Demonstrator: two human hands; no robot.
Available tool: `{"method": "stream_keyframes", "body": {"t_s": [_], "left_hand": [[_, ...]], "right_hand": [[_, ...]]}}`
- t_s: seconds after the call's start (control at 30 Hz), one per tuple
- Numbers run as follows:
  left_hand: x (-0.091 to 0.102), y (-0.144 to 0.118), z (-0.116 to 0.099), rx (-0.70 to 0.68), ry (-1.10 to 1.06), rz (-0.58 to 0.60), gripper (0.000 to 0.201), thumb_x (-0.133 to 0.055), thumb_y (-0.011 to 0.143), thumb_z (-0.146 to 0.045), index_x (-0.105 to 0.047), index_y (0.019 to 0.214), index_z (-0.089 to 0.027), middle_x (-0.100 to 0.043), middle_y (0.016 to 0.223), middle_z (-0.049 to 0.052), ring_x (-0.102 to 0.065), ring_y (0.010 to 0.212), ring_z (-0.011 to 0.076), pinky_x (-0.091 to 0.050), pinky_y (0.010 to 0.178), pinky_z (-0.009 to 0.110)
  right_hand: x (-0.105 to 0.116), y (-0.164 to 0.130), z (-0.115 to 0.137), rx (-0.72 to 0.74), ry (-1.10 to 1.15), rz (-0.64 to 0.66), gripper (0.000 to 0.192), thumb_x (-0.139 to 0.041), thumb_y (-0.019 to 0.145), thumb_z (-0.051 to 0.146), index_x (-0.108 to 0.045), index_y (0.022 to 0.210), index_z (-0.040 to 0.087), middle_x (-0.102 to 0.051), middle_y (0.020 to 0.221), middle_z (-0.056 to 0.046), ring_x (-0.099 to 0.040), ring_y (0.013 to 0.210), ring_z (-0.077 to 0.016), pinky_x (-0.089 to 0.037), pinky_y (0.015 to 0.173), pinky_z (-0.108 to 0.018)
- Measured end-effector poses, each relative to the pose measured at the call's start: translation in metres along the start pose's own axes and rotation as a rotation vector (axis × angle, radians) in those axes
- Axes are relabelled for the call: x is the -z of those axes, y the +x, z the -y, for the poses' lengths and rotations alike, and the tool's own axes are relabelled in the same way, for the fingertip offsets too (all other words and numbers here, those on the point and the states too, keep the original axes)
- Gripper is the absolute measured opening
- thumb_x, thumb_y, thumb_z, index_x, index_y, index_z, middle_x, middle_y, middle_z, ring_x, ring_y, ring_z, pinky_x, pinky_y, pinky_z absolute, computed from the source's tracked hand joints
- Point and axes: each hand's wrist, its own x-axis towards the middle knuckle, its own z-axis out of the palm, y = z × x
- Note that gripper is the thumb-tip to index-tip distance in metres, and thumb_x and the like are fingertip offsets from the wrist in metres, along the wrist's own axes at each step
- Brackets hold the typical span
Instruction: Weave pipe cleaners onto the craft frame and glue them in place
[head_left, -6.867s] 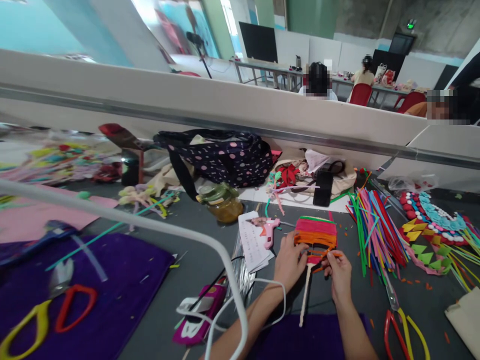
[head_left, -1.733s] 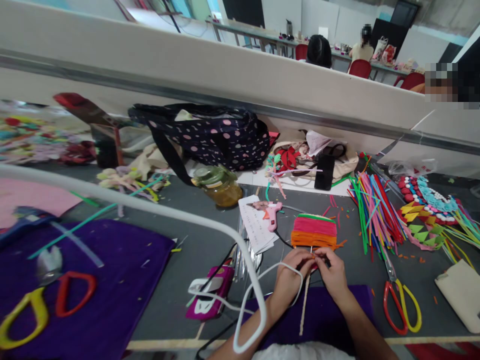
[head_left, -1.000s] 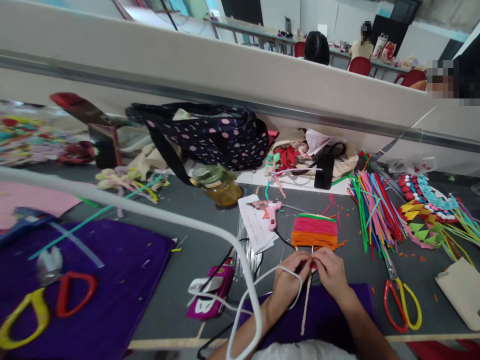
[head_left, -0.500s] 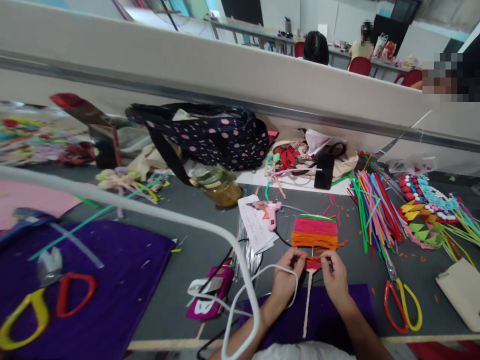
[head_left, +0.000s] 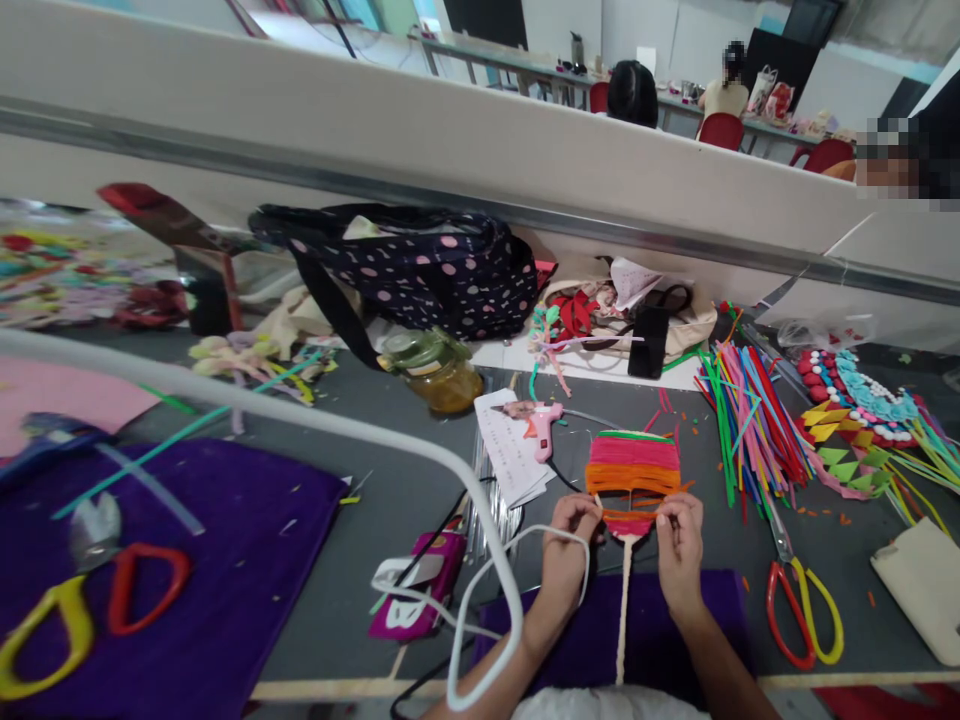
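Note:
A fan-shaped craft piece [head_left: 634,480] lies in front of me, with bands of green, pink and orange pipe cleaner on a thin frame. Its cream wrapped handle [head_left: 625,610] points toward my body. An orange pipe cleaner [head_left: 630,515] runs across the lower part, just above a pink-red section. My left hand [head_left: 568,540] pinches its left end at the frame's edge. At the opposite edge, my right hand [head_left: 681,550] has thumb and fingers closed on the right end. Between this strip and the upper orange band, an open gap shows a thin upright wire.
Right of my hands are scissors [head_left: 806,610] and a bundle of pipe cleaners [head_left: 754,420]. A pink glue gun [head_left: 545,432] lies on paper beyond my left hand. A white tube [head_left: 420,455] arches across the left foreground. More scissors [head_left: 116,590] rest on purple cloth [head_left: 247,520].
My hands have moved apart toward the frame's two edges. The orange strip now spans more widely between them, and the handle stands straighter in view.

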Motion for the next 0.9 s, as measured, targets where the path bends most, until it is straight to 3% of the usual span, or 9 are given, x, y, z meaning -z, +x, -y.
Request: {"method": "stream_keyframes", "body": {"t_s": [0.23,0.4,0.57,0.7,0.9], "left_hand": [[-0.011,-0.006,-0.014,0.317,-0.315,-0.042,0.021,-0.069,0.067,-0.033,-0.056,0.067,-0.016,-0.06,0.093,0.004,-0.065,0.075,0.018,-0.053,0.061,0.028],[-0.015,-0.003,-0.022,0.49,-0.421,-0.007,0.025,-0.072,0.063,-0.03,-0.052,0.062,-0.016,-0.067,0.094,0.006,-0.068,0.075,0.0183,-0.05,0.054,0.022],[-0.015,-0.003,-0.027,0.503,-0.439,0.035,0.022,-0.068,0.065,-0.032,-0.052,0.065,-0.017,-0.071,0.08,0.005,-0.068,0.066,0.0167,-0.052,0.055,0.025],[-0.016,-0.005,-0.029,0.486,-0.443,0.049,0.023,-0.068,0.065,-0.033,-0.051,0.067,-0.018,-0.071,0.08,0.005,-0.067,0.066,0.0171,-0.052,0.057,0.027],[-0.016,-0.008,-0.025,0.467,-0.452,0.06,0.023,-0.067,0.067,-0.035,-0.051,0.069,-0.019,-0.07,0.084,0.005,-0.067,0.077,0.0199,-0.053,0.059,0.029]], "right_hand": [[-0.003,-0.001,-0.004,-0.078,0.005,-0.084,0.02,-0.044,0.089,0.034,-0.055,0.08,0.021,-0.048,0.092,-0.006,-0.049,0.092,-0.0207,-0.041,0.081,-0.035],[-0.005,-0.002,-0.009,-0.17,0.112,-0.062,0.017,-0.046,0.088,0.034,-0.055,0.084,0.021,-0.049,0.088,-0.004,-0.052,0.078,-0.0169,-0.045,0.071,-0.03],[-0.007,-0.002,-0.007,-0.292,0.309,-0.023,0.015,-0.05,0.085,0.034,-0.056,0.09,0.021,-0.049,0.079,0.001,-0.05,0.06,-0.0117,-0.046,0.059,-0.026],[-0.009,0.002,-0.004,-0.308,0.299,-0.004,0.019,-0.057,0.081,0.037,-0.059,0.088,0.019,-0.054,0.088,-0.003,-0.054,0.062,-0.0121,-0.049,0.057,-0.026],[-0.01,0.006,-0.012,-0.347,0.284,0.038,0.026,-0.06,0.078,0.036,-0.059,0.097,0.018,-0.058,0.076,-0.001,-0.055,0.051,-0.0119,-0.049,0.048,-0.025]]}}
